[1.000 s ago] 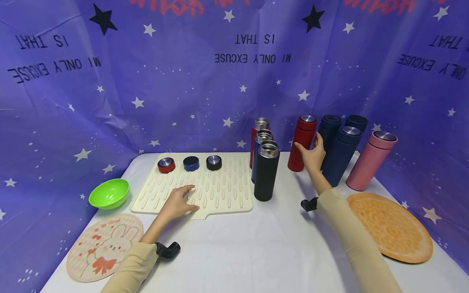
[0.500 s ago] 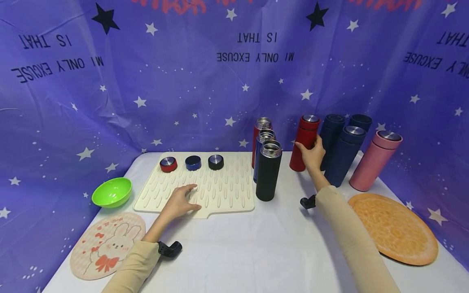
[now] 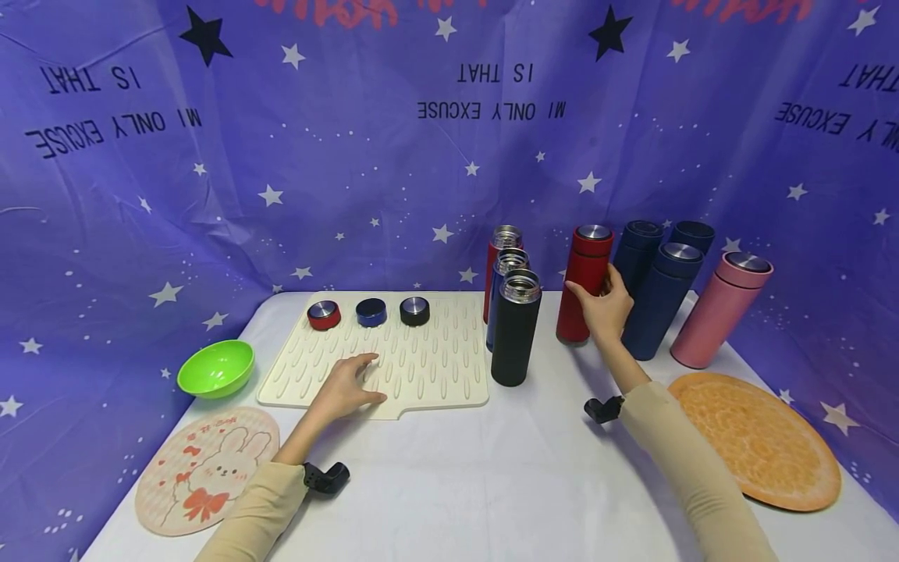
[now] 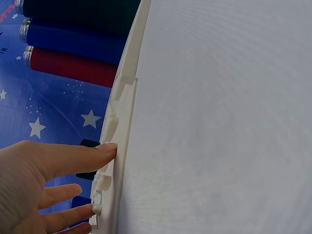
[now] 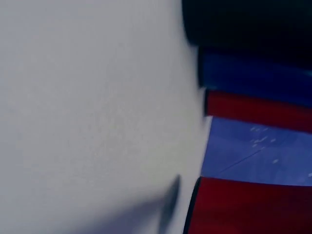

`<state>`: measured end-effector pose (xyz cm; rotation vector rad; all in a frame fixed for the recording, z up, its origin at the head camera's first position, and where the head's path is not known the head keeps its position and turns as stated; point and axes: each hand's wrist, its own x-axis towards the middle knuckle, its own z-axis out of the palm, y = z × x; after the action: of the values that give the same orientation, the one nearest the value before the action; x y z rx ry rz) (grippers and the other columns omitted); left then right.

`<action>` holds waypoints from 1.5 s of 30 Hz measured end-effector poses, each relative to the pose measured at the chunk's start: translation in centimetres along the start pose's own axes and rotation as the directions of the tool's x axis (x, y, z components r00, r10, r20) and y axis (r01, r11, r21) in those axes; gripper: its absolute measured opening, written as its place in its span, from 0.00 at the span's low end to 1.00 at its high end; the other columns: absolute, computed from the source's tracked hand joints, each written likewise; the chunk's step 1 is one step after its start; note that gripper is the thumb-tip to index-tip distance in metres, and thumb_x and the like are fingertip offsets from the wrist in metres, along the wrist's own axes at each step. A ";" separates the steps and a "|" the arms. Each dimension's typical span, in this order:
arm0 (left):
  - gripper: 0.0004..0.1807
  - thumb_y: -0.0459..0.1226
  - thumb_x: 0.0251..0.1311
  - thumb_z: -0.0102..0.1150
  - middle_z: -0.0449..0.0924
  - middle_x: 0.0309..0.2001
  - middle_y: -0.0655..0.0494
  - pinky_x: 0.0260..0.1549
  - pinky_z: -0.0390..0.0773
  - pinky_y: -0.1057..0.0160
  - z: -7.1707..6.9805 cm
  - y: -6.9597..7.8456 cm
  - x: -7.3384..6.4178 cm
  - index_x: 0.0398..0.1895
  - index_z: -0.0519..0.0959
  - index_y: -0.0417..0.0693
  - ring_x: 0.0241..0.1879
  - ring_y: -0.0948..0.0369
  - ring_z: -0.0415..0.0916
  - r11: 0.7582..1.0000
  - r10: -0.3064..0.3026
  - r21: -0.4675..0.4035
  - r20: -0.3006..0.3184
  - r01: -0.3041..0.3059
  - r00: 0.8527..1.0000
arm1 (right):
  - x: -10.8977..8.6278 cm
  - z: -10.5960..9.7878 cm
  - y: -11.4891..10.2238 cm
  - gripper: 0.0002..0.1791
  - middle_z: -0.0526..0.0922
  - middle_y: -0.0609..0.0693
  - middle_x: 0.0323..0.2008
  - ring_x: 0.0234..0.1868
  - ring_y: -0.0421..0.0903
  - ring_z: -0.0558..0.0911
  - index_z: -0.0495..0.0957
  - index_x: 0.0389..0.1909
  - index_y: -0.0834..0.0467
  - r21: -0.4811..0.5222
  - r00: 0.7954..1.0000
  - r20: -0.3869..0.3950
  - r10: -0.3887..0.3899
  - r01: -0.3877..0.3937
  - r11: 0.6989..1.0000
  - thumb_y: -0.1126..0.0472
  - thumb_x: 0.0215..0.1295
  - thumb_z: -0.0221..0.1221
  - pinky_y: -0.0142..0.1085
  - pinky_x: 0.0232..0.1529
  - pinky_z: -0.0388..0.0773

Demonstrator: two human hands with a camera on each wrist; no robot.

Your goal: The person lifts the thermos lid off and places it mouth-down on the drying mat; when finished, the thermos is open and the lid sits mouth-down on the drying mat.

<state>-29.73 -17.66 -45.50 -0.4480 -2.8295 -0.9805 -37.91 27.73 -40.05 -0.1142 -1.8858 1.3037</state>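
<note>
My right hand grips a capped red thermos around its lower half, thumb on the left and fingers on the right; in the right wrist view the red thermos fills the lower right corner. To its left, in a row, stand three uncapped thermoses: red, blue and black. My left hand holds nothing, thumb and fingers spread apart, at the front edge of a cream ridged mat. On that mat sit a red lid, a blue lid and a black lid.
Several capped dark blue thermoses and a pink one crowd the right side, close beside my right hand. A round orange placemat lies at the right front. On the left are a green bowl and a rabbit placemat.
My right hand has closed on the red thermos and drawn it slightly toward me. The left hand has stayed in place; the view has shifted slightly.
</note>
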 end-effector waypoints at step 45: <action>0.46 0.50 0.47 0.74 0.63 0.69 0.61 0.62 0.67 0.51 -5.4 10.7 0.0 0.71 0.62 0.62 0.66 0.56 0.61 0.913 0.364 -0.206 0.020 -0.353 0.931 | -11.9 -5.5 -11.3 0.46 0.83 0.51 0.50 0.48 0.45 0.82 0.76 0.61 0.57 0.138 0.782 0.373 -0.500 0.486 0.863 0.64 0.33 0.80 0.28 0.53 0.75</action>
<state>-26.34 -13.01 -34.95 -0.9926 -2.5656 -1.1844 -22.39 20.72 -36.90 0.6781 -2.0323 1.0348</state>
